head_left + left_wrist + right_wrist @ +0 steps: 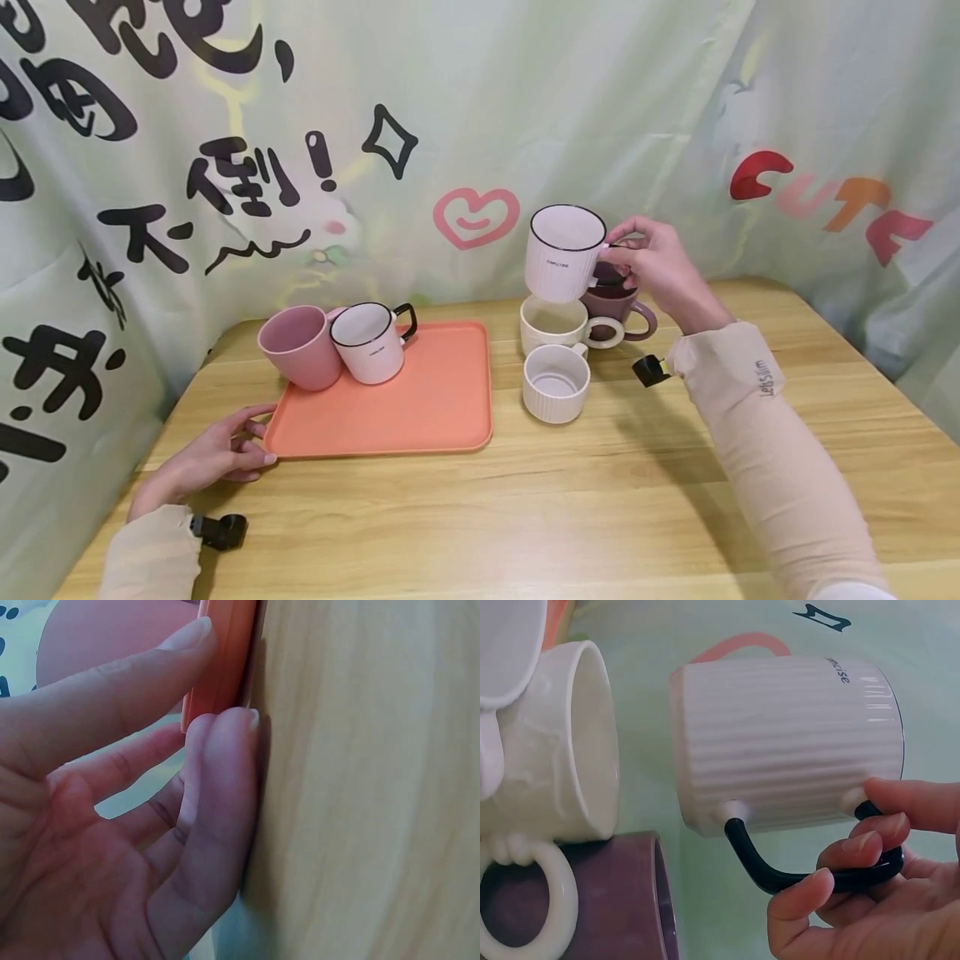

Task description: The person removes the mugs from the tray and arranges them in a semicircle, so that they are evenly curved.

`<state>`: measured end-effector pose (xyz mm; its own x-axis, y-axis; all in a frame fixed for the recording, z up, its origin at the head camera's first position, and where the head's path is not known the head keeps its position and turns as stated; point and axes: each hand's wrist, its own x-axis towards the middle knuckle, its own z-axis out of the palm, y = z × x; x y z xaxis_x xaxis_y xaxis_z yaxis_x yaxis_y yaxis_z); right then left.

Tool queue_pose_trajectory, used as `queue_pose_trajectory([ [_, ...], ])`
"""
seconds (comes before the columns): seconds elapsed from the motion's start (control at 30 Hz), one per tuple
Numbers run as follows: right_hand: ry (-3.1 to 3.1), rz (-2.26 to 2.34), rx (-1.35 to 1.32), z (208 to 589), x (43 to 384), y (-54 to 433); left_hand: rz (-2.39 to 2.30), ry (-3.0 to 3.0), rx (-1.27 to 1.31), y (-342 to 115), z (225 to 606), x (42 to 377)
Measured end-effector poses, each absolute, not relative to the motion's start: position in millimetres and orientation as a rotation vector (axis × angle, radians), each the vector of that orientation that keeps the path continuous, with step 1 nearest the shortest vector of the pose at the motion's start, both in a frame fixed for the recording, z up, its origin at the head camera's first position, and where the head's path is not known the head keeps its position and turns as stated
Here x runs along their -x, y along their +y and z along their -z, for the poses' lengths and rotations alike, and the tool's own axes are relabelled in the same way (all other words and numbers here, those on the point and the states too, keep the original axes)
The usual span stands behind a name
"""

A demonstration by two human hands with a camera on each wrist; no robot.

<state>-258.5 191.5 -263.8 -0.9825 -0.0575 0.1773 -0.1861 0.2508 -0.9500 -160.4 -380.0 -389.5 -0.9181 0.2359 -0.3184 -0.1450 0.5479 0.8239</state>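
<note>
My right hand (660, 262) grips the black handle (769, 877) of a white ribbed mug (564, 265) with a black rim, holding it upright in the air above the other mugs at the right. Beneath it are a cream mug (536, 333) with a ring handle, a dark purple mug (606, 307) and a small white ribbed cup (555, 404). At the left, my left hand (213, 454) holds the near left corner of an orange tray (420, 417) between thumb and fingers. On the tray stand a pink mug (303, 354) and another white mug (371, 350) with a black handle.
The wooden table (525, 517) runs up to a pale green curtain (600, 100) with printed lettering behind and at both sides. The purple mug stands close behind the cream one, its handle to the right. A black wrist camera (651, 371) hangs beneath the right sleeve.
</note>
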Motion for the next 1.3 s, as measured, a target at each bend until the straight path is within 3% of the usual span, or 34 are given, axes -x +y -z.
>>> queue_pose_trajectory([
  [1.3,-2.158,-1.885,0.011,272,241,262,-1.352,2.388,-0.087,-380,391,159],
])
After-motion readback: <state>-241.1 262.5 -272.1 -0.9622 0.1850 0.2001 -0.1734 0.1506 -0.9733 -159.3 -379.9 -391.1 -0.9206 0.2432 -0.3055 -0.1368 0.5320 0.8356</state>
